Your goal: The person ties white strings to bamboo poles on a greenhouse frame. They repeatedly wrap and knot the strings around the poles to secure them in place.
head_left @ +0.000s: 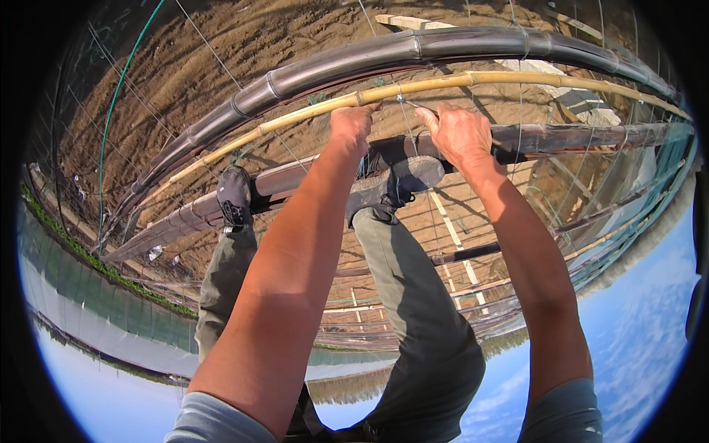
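A pale bamboo pole (327,106) curves across the upper view below a thicker dark bamboo pole (343,58). A wire tie (400,98) wraps the pale pole, with a thin wire hanging from it. My right hand (462,130) is closed around a slender rod-like tool (412,103), whose tip is at the tie; the palm hides most of it. Just left of the tie, my left hand (353,124) is against the underside of the pale pole, fingers curled and one fingertip towards the tie. Whether it pinches something cannot be seen.
My shoes (424,173) rest on a lower dark pole (277,180), above brown soil (266,39). Several thin wires cross the frame. A green rope (119,88) hangs at left; green netting (664,183) is at right. More poles and white strips (454,232) lie lower down.
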### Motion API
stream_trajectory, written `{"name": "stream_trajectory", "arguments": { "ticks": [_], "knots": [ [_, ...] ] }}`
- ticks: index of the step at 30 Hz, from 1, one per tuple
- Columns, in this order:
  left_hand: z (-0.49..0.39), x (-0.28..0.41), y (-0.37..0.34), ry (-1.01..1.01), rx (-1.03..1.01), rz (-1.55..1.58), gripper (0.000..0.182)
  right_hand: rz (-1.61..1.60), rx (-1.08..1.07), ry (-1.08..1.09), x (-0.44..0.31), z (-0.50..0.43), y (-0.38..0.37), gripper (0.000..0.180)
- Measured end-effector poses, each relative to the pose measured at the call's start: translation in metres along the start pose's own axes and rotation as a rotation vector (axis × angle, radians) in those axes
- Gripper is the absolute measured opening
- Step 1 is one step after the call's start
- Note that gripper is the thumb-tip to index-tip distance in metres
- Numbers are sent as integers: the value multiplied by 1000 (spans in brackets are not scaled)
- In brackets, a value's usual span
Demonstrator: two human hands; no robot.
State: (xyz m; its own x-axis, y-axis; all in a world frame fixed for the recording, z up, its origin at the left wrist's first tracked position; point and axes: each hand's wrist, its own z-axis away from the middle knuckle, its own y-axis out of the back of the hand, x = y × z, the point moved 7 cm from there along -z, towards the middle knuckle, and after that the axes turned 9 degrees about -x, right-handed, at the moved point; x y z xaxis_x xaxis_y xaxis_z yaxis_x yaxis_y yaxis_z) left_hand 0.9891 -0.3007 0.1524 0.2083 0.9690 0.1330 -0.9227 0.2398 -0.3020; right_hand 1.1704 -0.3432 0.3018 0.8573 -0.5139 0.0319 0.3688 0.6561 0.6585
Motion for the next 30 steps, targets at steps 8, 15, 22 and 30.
{"name": "stream_trajectory", "arguments": {
  "ticks": [8, 15, 22, 30],
  "knots": [
    [-3, 3, -6, -76, -19, -9, 9, -1585, -83, -402, -63, 30, -125, 61],
    [-22, 4, 10, 20, -47, -339, 18, -2569, -178, -163, -133, 26, -93, 61],
    [-28, -4, 14, -52, -129, -102, 20, -1049, 167, -147, -9, 40, -55, 58],
    [-34, -6, 17, -79, -113, -189, 25, -946, 229, -151, 32, -7, -46, 55]
  ]
}}
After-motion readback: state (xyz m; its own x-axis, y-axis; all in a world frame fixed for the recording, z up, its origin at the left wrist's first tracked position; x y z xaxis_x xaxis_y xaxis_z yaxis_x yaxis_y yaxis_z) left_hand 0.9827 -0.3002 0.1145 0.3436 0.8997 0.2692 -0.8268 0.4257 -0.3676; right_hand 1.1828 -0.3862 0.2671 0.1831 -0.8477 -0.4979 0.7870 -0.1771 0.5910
